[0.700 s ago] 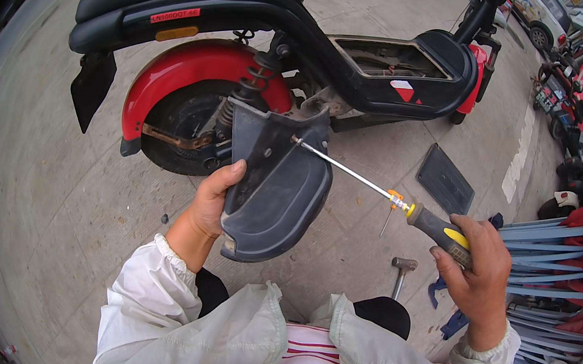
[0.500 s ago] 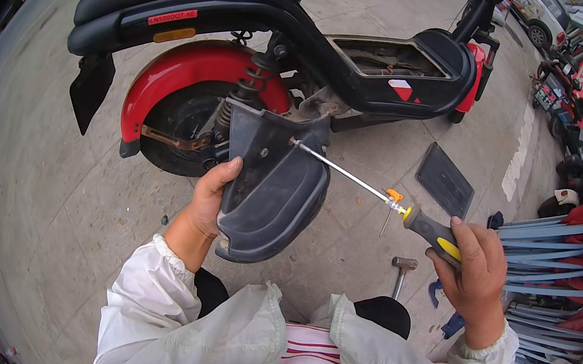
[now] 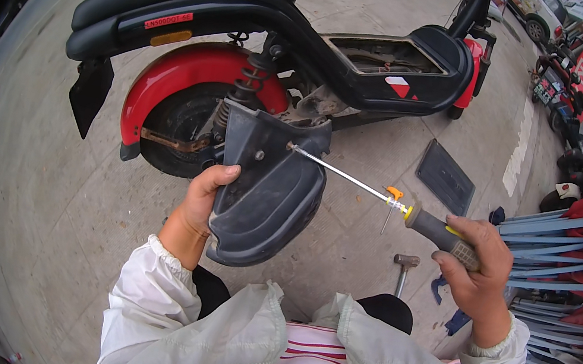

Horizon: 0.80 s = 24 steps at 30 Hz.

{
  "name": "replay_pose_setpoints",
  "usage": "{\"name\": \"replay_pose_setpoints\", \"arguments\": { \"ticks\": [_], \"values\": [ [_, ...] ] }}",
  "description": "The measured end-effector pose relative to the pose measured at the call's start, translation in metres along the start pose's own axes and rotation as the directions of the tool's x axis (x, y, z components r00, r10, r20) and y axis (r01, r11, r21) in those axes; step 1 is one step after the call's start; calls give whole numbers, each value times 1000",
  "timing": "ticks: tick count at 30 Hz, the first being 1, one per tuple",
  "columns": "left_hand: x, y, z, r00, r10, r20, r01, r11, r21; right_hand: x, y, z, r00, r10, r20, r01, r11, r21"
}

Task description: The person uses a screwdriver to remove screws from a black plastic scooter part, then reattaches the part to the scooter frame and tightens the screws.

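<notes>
Cover (image 3: 270,201) stands between the hands, nearest to the left hand (image 3: 203,195), which grips its left edge; the thumb lies on the near face, and the other fingers are hidden behind. Its long axis runs mostly away from the body: the broad upper edge is beyond both hands, the rounded lower end just to the right of the left wrist.

From the right hand (image 3: 480,274), the screwdriver (image 3: 419,221) points left and away, its shaft crossing the gap to the cover's upper face. The tip appears to touch a small brownish spot (image 3: 290,146); whether that is a screw head is too small to tell. A round stud (image 3: 259,155) sits just left of it, nearer the left thumb. The right fingers and thumb close around the handle's rear end.

Beyond both hands is the scooter (image 3: 436,94). On the ground, the hammer (image 3: 407,262) lies left of the right hand, an orange-handled key (image 3: 394,194) farther out.

Against the earlier frame, the handle shows a different side: its yellow inlay is now a sliver, a gridded grey face turned up. The cover's lower end sits slightly farther left; head movement may explain part of that, since the scooter shifts too.
</notes>
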<state>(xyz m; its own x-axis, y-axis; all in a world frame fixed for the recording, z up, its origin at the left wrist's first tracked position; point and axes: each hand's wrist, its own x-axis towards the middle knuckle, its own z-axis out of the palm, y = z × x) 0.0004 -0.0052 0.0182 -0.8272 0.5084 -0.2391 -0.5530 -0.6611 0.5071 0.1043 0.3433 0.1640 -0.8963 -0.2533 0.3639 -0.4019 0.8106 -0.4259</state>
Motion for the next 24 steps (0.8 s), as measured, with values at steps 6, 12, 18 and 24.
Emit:
{"name": "replay_pose_setpoints", "arguments": {
  "ticks": [6, 12, 18, 24],
  "values": [
    [-1, 0, 5, 1000, 1, -8, -1, 999, 41, 8, -4, -9, 707, 632, 318, -700, 558, 447],
    [-1, -1, 4, 1000, 2, 0, -2, 996, 92, -15, 11, 8, 892, 437, 116, -443, 791, 422],
    [-2, -2, 2, 1000, -1, -5, 2, 994, 113, -10, 6, 6, 712, 652, 261, -677, 539, 501],
    [0, -3, 0, 1000, -7, 20, 5, 993, 118, -22, 16, 19, 900, 436, -26, -398, 843, 363]
  ]
}}
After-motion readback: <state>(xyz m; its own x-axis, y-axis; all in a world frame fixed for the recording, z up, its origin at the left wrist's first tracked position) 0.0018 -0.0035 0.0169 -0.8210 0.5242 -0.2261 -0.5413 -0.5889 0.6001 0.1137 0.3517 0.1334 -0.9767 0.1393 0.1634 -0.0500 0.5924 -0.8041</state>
